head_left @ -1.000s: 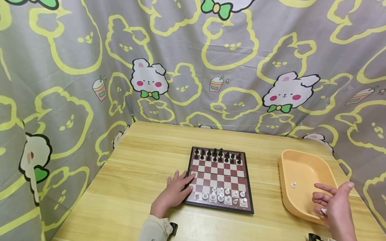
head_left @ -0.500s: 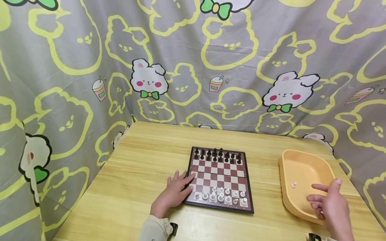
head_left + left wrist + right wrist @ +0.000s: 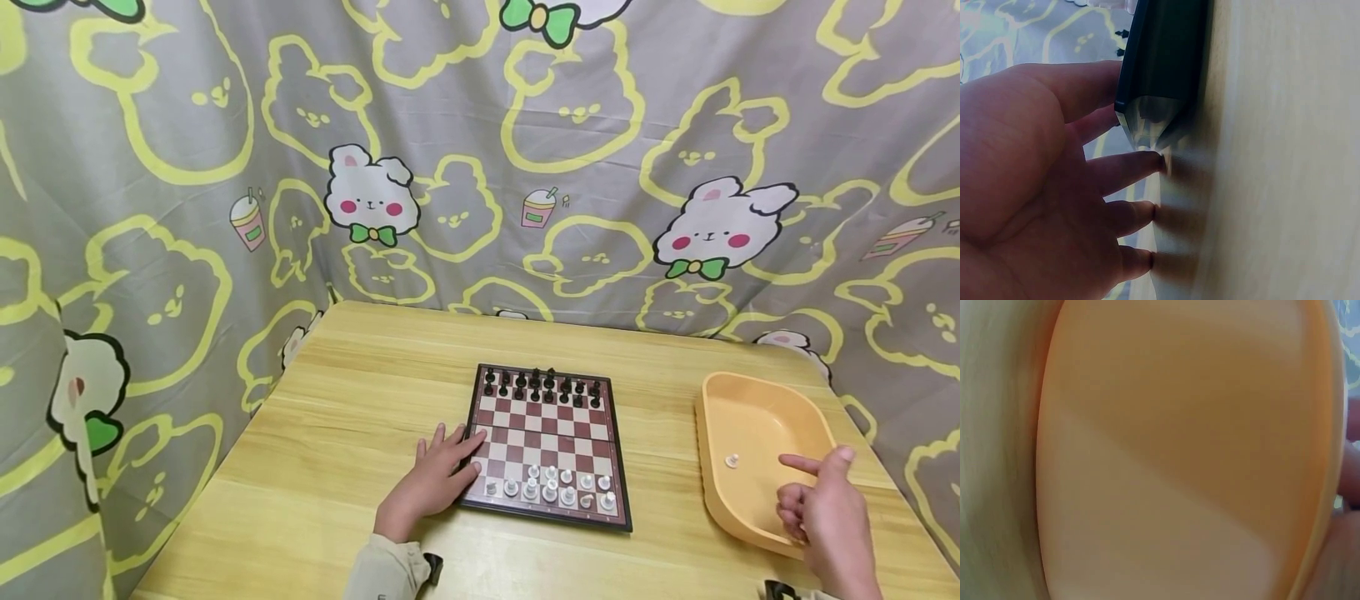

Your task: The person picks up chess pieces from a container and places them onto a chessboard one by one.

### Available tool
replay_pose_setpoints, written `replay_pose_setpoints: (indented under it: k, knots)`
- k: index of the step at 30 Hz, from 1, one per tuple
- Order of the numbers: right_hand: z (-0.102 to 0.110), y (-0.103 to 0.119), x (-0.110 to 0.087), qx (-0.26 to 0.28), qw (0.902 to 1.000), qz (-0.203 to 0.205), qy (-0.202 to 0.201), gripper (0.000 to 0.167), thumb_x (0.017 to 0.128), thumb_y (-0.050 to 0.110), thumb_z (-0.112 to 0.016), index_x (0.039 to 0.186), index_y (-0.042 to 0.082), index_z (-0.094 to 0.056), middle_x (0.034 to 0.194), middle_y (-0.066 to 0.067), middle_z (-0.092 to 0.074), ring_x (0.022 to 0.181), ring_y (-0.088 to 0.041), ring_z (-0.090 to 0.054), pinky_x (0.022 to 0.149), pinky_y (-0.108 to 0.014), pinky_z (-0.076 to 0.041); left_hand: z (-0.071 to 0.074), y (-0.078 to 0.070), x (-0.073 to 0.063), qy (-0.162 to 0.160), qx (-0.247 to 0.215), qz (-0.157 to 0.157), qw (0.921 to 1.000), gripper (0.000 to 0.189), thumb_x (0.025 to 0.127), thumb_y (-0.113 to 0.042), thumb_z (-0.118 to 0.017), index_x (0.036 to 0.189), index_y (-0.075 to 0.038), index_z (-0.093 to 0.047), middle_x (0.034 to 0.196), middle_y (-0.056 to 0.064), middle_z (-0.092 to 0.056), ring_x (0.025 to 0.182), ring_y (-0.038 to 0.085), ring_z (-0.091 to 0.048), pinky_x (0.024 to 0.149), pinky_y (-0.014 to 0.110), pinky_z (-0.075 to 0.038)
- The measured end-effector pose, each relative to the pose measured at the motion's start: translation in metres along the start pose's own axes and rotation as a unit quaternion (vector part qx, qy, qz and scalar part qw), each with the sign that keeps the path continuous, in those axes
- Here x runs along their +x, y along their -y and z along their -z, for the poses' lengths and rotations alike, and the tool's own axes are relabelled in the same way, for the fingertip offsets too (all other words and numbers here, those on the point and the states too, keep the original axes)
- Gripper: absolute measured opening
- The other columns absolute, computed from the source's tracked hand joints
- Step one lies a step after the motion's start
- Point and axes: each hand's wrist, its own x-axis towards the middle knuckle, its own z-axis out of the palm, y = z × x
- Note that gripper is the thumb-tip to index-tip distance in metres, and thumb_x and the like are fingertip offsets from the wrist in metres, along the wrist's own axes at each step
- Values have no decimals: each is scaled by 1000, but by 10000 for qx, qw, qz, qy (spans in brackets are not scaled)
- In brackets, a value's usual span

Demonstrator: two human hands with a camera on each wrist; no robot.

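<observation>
My left hand [image 3: 429, 483] rests at the left edge of a chessboard [image 3: 536, 433], fingers spread; in the left wrist view, fingertips [image 3: 1152, 212] touch the tabletop beside the dark board side [image 3: 1163, 56]. Black chess pieces [image 3: 535, 383] fill the far two rows, white chess pieces [image 3: 550, 492] stand on the near rows. Over the near right of an orange tray [image 3: 757, 425] is my right hand [image 3: 832, 508], index finger extended and the other fingers curled in around a small white chess piece, now almost wholly hidden. Another white chess piece [image 3: 732, 460] stands in the tray.
A light wooden table [image 3: 345, 392] carries the board and the tray, with bare wood between them. Behind and to the left hangs a grey curtain [image 3: 465, 117] with cartoon prints. The tray wall [image 3: 1329, 456] rises close to the right fingers.
My right hand has shifted slightly left over the tray, and its fingers have curled in further, hiding the white piece seen between them earlier. The left hand and board stay put.
</observation>
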Motion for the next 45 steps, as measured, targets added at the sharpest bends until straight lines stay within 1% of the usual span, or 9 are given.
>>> replay_pose_setpoints:
  k: [5,11,14,20,23,29,36,40,45]
  knots:
    - [-2,-3,0,29,9992,239,309,67,92,78,-12,98,35,-63,52,7,-40,46,-18,-20,46,-44,-14,0,1,0,-1,19,-15,10000,50,106,-25,-56,154,-10,-51,161,31,-33,152,57,-10,118,74,1]
    - [-4,2,3,-110,9998,-179,-55,60,98,73,-14,116,27,-47,63,6,-51,51,-10,-43,42,-28,-28,0,1,0,-12,35,-40,10000,50,106,-25,-56,153,-10,-51,161,31,-34,152,57,-11,118,75,0]
    - [-6,3,5,-505,9979,-229,-334,47,106,63,-26,118,22,-48,70,8,-58,54,-11,-50,44,-27,-41,-1,2,1,-8,36,-38,10000,50,106,-25,-56,154,-10,-51,161,31,-34,152,57,-11,118,75,0]
    - [-5,-4,7,-1383,9886,422,-418,14,107,30,-56,120,23,-54,82,21,-62,73,-3,-59,63,-19,-50,-1,2,1,3,43,-31,10000,50,106,-25,-56,154,-10,-51,161,31,-33,152,57,-10,118,75,1]
    - [-3,-9,8,-1337,9867,828,-409,16,105,15,-57,114,27,-60,85,23,-65,75,1,-64,67,-14,-52,-1,2,1,2,55,-32,10000,50,106,-25,-56,154,-10,-51,161,31,-33,152,57,-11,118,75,0]
    - [-3,-17,11,-574,9855,1512,-506,23,102,-3,-53,110,16,-65,90,21,-71,80,6,-70,72,-10,-55,-1,2,1,18,45,-24,10000,50,106,-25,-56,154,-10,-51,161,30,-33,152,57,-10,118,75,1]
    - [-10,-7,6,138,9836,1119,-1410,30,93,1,-74,114,20,-64,87,23,-75,80,11,-70,72,-6,-52,-1,2,1,70,47,-16,10000,51,107,-28,-55,155,-12,-50,162,29,-32,153,56,-10,118,75,1]
    - [-17,-2,3,476,9735,1142,-1924,40,83,1,-85,114,20,-67,82,18,-77,73,7,-71,66,-6,-53,-1,2,1,67,46,-11,10000,51,107,-29,-55,155,-13,-50,162,29,-32,153,55,-9,118,74,2]
    - [-26,-6,3,-165,9384,2458,-2425,37,81,-6,-84,112,8,-71,80,17,-76,65,6,-69,61,-6,-52,-1,2,1,52,45,-7,10000,51,107,-28,-56,155,-13,-50,163,28,-32,153,55,-9,118,74,2]
